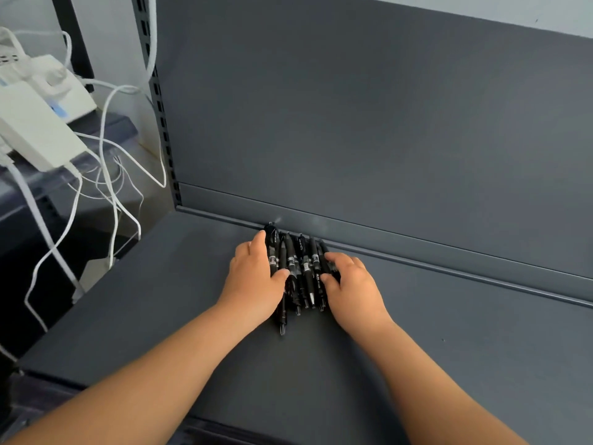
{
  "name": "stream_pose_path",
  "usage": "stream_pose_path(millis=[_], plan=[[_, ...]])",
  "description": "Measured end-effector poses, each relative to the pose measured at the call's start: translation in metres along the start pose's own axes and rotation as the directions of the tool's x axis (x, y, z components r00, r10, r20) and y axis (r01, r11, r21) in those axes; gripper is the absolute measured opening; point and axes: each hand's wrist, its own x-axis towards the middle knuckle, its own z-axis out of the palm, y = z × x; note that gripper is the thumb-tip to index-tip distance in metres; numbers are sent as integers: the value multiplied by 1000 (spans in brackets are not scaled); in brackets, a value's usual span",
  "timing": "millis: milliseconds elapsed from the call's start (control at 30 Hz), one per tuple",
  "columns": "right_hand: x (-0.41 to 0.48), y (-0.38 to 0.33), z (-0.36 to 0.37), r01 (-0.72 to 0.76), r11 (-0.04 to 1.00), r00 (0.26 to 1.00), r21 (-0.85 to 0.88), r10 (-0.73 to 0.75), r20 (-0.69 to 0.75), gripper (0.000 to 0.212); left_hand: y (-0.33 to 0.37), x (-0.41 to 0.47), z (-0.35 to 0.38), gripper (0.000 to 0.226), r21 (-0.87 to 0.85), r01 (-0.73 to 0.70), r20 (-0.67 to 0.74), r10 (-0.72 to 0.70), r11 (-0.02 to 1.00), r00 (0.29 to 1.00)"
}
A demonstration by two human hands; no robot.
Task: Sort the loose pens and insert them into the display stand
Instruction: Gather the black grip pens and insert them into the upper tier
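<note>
Zero of the black pens [300, 268] had made it into a display stand, and no stand was in frame at all. Judged progress: early, gathering stage only.

- Pens: one loose bunch at frame centre, lying on the dark grey shelf [192, 316]. Their far ends were up against the ridge where the shelf met the back panel [353, 123]. They lay roughly parallel, not flush. One pen stuck out lower than the rest, toward the bottom of the frame. Some overlapped, so an exact count wasn't possible.
- Left hand [253, 277]: on the left flank of the bunch, fingers fairly straight along the outermost pen, thumb laid across the top. It read as pressing inward, not a closed grip.
- Right hand [351, 284]: on the right flank, fingers curled over the right-hand pens with the thumb against them. That one looked like an actual hold.
- Nothing was lifted; all pens were in contact with the shelf.

Remaining, as I judged it: square up the bunch, sort it, pick it up, find the stand, and insert every pen.

Upper left of frame, well apart from the work: white power adapters [35, 130] and a tangle of white cables [109, 175]. Not relevant.
</note>
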Motion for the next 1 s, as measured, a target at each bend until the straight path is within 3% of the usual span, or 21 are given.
stream_pose_path(millis=[233, 500, 567, 667, 767, 867, 1000], plan=[[-1, -3, -3, -18, 1000, 1000, 15, 18, 4, 46, 0, 2, -2, 73, -189, 86, -20, -91, 978, 996], [-1, -5, -3, -91, 991, 995, 102, 94, -25, 49, 2, -1, -7, 84, -238, 156, -3, -161, 959, 987], [-2, -5, -4, -99, 987, 994, 127, 104, -38, 50, 5, -3, -9, 76, -245, 173, 16, -175, 954, 984], [-5, -5, -5, -105, 984, 993, 141, 112, -43, 50, 4, -2, -12, 47, -271, 159, 25, -158, 949, 987], [-7, -9, -7, -93, 983, 992, 158, 106, -74, 48, 1, -2, -13, 53, -312, 152, 41, -146, 938, 988], [-9, -14, -9, -58, 978, 990, 202, 83, -116, 45, 4, -4, -16, 33, -382, 126, 39, -121, 916, 992], [-14, -18, -16, -65, 947, 986, 315, 110, -127, 42, 14, -4, -22, 33, -480, 101, 72, -75, 871, 995]])
